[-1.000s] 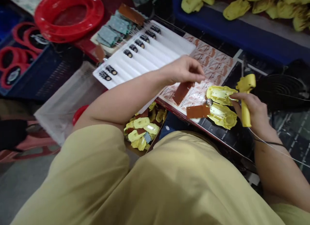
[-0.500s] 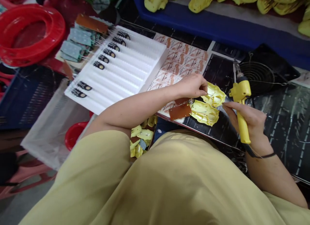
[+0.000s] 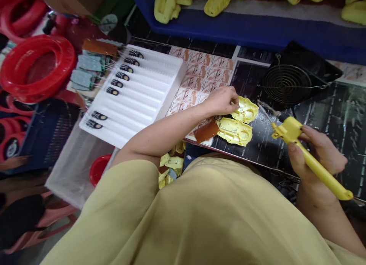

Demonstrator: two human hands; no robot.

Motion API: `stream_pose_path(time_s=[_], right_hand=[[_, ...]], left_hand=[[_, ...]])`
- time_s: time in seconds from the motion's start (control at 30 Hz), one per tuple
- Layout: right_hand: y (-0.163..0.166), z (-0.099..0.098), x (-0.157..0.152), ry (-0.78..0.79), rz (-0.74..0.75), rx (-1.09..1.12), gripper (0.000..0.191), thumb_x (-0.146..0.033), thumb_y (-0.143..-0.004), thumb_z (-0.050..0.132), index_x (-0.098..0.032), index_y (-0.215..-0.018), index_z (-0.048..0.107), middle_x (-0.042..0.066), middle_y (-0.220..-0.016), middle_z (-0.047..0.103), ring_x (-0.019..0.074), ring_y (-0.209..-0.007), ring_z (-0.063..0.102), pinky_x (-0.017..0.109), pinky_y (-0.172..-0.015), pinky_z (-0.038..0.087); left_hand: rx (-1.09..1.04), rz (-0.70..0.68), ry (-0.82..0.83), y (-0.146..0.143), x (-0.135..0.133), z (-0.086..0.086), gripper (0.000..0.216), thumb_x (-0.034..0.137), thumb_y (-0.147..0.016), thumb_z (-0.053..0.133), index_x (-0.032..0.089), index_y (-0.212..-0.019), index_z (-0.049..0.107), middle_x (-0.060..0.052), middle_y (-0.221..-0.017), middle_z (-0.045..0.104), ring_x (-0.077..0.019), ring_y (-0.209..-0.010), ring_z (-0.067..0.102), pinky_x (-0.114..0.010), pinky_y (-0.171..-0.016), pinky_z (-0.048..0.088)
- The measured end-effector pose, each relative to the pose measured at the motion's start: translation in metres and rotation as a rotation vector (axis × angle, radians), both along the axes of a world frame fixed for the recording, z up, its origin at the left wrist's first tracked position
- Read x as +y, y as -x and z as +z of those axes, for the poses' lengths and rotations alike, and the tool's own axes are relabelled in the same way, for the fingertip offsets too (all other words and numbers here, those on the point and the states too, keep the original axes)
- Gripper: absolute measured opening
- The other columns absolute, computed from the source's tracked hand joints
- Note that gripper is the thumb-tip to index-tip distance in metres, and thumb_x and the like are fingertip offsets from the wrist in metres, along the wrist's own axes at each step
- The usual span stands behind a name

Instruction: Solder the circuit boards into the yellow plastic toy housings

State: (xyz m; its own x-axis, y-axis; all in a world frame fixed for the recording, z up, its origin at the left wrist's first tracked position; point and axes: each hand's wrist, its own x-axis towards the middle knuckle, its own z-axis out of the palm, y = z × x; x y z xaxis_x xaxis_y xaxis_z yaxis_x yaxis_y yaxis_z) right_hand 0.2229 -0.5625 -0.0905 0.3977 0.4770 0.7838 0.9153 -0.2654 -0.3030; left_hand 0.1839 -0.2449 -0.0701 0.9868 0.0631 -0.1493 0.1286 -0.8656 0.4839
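Note:
My right hand [image 3: 323,150] grips a yellow soldering gun [image 3: 313,164] by its handle, held tilted with the metal tip pointing up and left, just right of the yellow shells. My left hand [image 3: 224,100] is closed in a pinch at the left end of the upper yellow plastic shell half [image 3: 246,110]; what sits between the fingertips is too small to make out. Right below lies a second yellow shell half [image 3: 236,132], hollow side up, with thin wires inside. A brown circuit board [image 3: 206,131] touches its left end.
Left of my forearm, a white foam tray [image 3: 143,93] carries several small black parts. Behind it lie blue-green boards [image 3: 85,71] and red rings [image 3: 37,69]. A black fan [image 3: 288,80] stands at the back right, before a blue bin [image 3: 228,34] of yellow shells.
My right hand has drawn back to the right with the soldering gun, which has swung from near upright to a slant. My left hand stays at the upper shell. The view has shifted slightly.

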Motion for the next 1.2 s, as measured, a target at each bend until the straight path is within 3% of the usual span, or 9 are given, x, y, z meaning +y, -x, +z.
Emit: stream_pose_path(time_s=[0.1, 0.33, 0.53, 0.67, 0.83, 0.97, 1.1, 1.2], right_hand=[[0.0, 0.0, 0.004, 0.044, 0.107, 0.089, 0.049, -0.031, -0.103, 0.082, -0.031, -0.151, 0.072, 0.004, -0.105, 0.086, 0.0244, -0.079, 0.083, 0.034, -0.068, 0.069], [-0.005, -0.011, 0.009, 0.089, 0.159, 0.113, 0.018, -0.026, -0.096, 0.091, -0.029, -0.105, 0.076, 0.001, -0.091, 0.084, 0.0239, -0.073, 0.082, 0.034, -0.061, 0.068], [-0.012, -0.009, 0.014, 0.104, 0.173, 0.123, 0.015, -0.033, -0.097, 0.091, -0.028, -0.097, 0.076, 0.0, -0.087, 0.084, 0.0244, -0.073, 0.083, 0.035, -0.064, 0.071], [-0.016, -0.004, 0.014, 0.099, 0.247, 0.091, 0.015, -0.026, -0.096, 0.091, -0.029, -0.099, 0.077, 0.0, -0.087, 0.084, 0.0231, -0.072, 0.083, 0.032, -0.063, 0.071], [-0.014, -0.006, 0.005, -0.019, 0.082, 0.18, 0.021, -0.036, -0.101, 0.086, -0.027, -0.088, 0.073, 0.004, -0.084, 0.083, 0.0225, -0.071, 0.082, 0.031, -0.064, 0.07], [-0.009, -0.004, 0.0, 0.031, 0.125, 0.11, 0.014, -0.03, -0.098, 0.089, -0.027, -0.105, 0.077, 0.001, -0.091, 0.085, 0.0208, -0.073, 0.082, 0.029, -0.066, 0.07], [-0.002, -0.006, -0.002, 0.071, 0.021, 0.114, 0.041, -0.032, -0.1, 0.088, -0.03, -0.14, 0.076, 0.002, -0.105, 0.087, 0.0218, -0.082, 0.085, 0.03, -0.075, 0.073], [0.001, -0.011, -0.004, 0.066, -0.009, 0.13, 0.057, -0.035, -0.1, 0.088, -0.032, -0.154, 0.069, 0.004, -0.115, 0.087, 0.0241, -0.087, 0.087, 0.033, -0.082, 0.075]], left_hand=[[-0.009, -0.011, 0.004, -0.001, 0.002, -0.002, 0.025, 0.017, -0.084, 0.069, 0.021, -0.099, 0.089, -0.007, -0.117, 0.083, -0.0257, -0.114, 0.078, -0.038, -0.107, 0.06], [0.029, 0.026, -0.012, -0.002, -0.002, 0.001, 0.024, 0.018, -0.087, 0.068, 0.02, -0.099, 0.088, -0.009, -0.118, 0.083, -0.0284, -0.113, 0.078, -0.04, -0.105, 0.06], [0.023, 0.02, -0.009, -0.004, -0.001, 0.001, 0.023, 0.019, -0.084, 0.069, 0.021, -0.095, 0.088, -0.007, -0.11, 0.084, -0.0272, -0.11, 0.078, -0.038, -0.101, 0.061], [0.023, 0.026, -0.02, -0.005, -0.001, 0.001, 0.023, 0.02, -0.082, 0.069, 0.021, -0.094, 0.088, -0.006, -0.105, 0.085, -0.0268, -0.107, 0.078, -0.036, -0.099, 0.062], [0.068, 0.05, -0.033, -0.008, -0.004, 0.006, 0.02, 0.018, -0.082, 0.071, 0.019, -0.094, 0.088, -0.007, -0.104, 0.084, -0.0284, -0.107, 0.079, -0.039, -0.101, 0.061], [0.072, 0.048, -0.037, -0.009, -0.004, 0.005, 0.019, 0.017, -0.083, 0.071, 0.019, -0.093, 0.087, -0.006, -0.102, 0.083, -0.0284, -0.106, 0.078, -0.04, -0.101, 0.061], [0.022, 0.039, -0.039, -0.006, -0.004, 0.0, 0.02, 0.018, -0.082, 0.07, 0.021, -0.092, 0.086, -0.004, -0.102, 0.083, -0.0283, -0.107, 0.078, -0.042, -0.104, 0.061], [-0.013, 0.047, -0.072, 0.0, -0.005, -0.006, 0.021, 0.018, -0.085, 0.069, 0.021, -0.096, 0.087, -0.007, -0.107, 0.084, -0.0305, -0.111, 0.078, -0.044, -0.105, 0.061]])
